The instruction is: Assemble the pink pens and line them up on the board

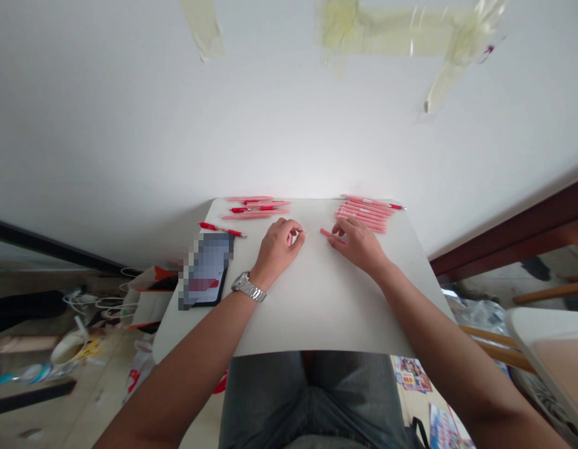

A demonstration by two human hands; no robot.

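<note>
My left hand (280, 247), with a metal watch on its wrist, rests on a small white table (317, 299), its fingers curled in a pinch on something too small to make out. My right hand (358, 244) lies just to the right, fingers closed on a pink pen barrel (330, 234) that points left across the tabletop. A row of several pink pens (366, 213) lies behind my right hand. Another group of pink and red pens and parts (257, 207) lies behind my left hand. A single red pen (222, 229) lies apart at the left.
A dark phone or tablet (208, 269) lies at the table's left edge. A white wall stands right behind the table. Bags, cables and a cup clutter the floor on the left. A white chair (550, 355) and wooden furniture are on the right.
</note>
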